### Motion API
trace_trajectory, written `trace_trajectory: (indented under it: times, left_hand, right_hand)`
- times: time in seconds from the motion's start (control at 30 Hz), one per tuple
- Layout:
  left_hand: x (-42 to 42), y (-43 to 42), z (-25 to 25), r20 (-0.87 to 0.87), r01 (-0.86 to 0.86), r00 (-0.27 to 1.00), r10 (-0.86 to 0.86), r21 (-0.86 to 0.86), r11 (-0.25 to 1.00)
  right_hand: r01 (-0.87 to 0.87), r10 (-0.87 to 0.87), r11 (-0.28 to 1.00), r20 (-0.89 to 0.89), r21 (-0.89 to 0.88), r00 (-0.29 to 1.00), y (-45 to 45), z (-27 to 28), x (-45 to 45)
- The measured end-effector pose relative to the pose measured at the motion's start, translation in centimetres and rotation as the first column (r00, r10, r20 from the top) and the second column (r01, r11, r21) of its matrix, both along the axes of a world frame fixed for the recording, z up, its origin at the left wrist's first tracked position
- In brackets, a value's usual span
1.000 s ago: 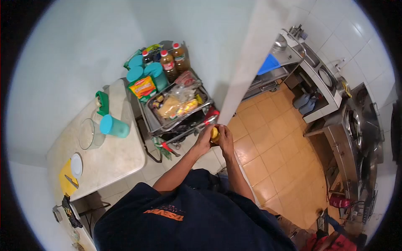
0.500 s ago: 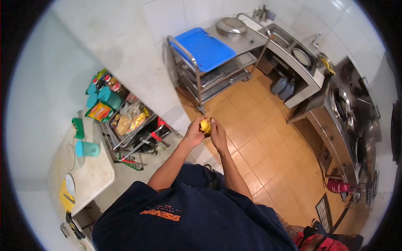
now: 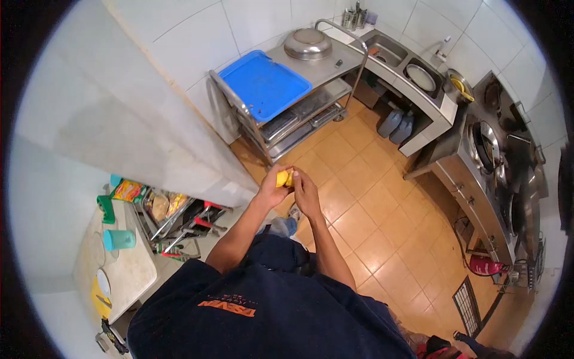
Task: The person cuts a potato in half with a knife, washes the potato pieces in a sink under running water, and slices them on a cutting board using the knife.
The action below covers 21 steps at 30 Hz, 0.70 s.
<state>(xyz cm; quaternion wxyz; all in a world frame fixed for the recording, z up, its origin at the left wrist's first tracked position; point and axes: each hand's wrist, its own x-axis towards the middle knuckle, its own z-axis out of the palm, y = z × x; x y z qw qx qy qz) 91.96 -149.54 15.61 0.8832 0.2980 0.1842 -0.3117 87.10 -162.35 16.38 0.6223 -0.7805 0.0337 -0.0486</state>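
Yellow pieces (image 3: 283, 178), maybe a cut fruit, are held in front of the body at the middle of the head view. My left hand (image 3: 272, 190) is wrapped round them from the left. From the right, my right hand (image 3: 305, 192) has its fingers closed on the same yellow thing. Beyond both hands stands a steel trolley (image 3: 335, 63) with a blue tray (image 3: 263, 84) and an upturned metal bowl (image 3: 308, 43) on its top.
A sink (image 3: 388, 51) and a stove counter (image 3: 463, 173) line the right side. A wall edge (image 3: 197, 128) juts in at the left, near a table (image 3: 134, 257) with a teal container (image 3: 119, 239). A drain grate (image 3: 466, 305) lies in the tiled floor.
The view has turned and moved rightward past the wall edge, bringing the trolley fully into sight. The table and rack have shifted to the lower left. Both hands still hold the yellow pieces.
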Motion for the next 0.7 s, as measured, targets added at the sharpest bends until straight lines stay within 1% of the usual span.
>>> trace_trajectory:
  times: [0.03,0.07,0.17,0.27,0.37,0.43,0.5,0.57,0.6,0.67,0.7]
  left_hand:
    - [1.1,-0.8,-0.1,0.017,0.006,1.000,-0.006,0.012,1.000]
    - [2.2,-1.6,-0.4,0.005,-0.015,1.000,0.015,0.017,1.000]
    - [7.1,-4.5,-2.6,0.078,-0.005,0.997,0.003,0.028,1.000]
    - [12.9,-8.7,-3.3,0.025,0.022,0.999,-0.022,-0.034,0.999]
    - [19.3,-14.8,-3.8,0.024,0.078,0.997,-0.079,0.030,0.997]
    - [23.0,-18.8,-3.6,0.042,0.110,0.993,-0.113,0.068,0.992]
    - [26.6,-22.8,-2.3,0.080,0.151,0.984,-0.158,0.082,0.985]
    - [29.8,-26.5,-0.1,0.111,0.158,0.977,-0.179,0.175,0.972]
    - [31.6,-28.3,0.5,0.130,0.159,0.973,-0.191,0.223,0.962]
    - [34.9,-31.5,-0.3,0.139,0.165,0.972,-0.192,0.184,0.969]
    - [36.4,-33.1,-0.6,0.141,0.166,0.972,-0.189,0.163,0.973]
  right_hand:
    - [0.016,-0.015,0.998,0.019,-0.057,1.000,-0.7,-0.1,1.0]
    - [-0.002,0.004,0.998,0.033,-0.061,0.999,-1.6,-0.4,2.3]
    - [-0.017,0.018,0.998,0.013,-0.060,1.000,-5.0,0.1,6.7]
    - [0.041,-0.041,0.996,0.007,-0.085,0.999,-9.3,-1.7,12.0]
    - [0.067,-0.063,0.987,0.033,-0.144,0.997,-15.1,-3.0,18.1]
    - [0.078,-0.079,0.988,-0.005,-0.130,0.997,-19.0,-1.7,21.3]
    - [0.107,-0.108,0.985,0.004,-0.136,0.994,-23.1,0.2,25.0]
    - [0.151,-0.147,0.977,0.034,-0.153,0.989,-26.4,1.4,28.0]
    - [0.168,-0.163,0.962,0.043,-0.213,0.986,-28.1,1.5,29.6]
    - [0.198,-0.191,0.924,0.054,-0.328,0.980,-31.1,1.2,32.4]
    - [0.212,-0.211,0.937,0.036,-0.279,0.977,-32.6,0.9,33.8]
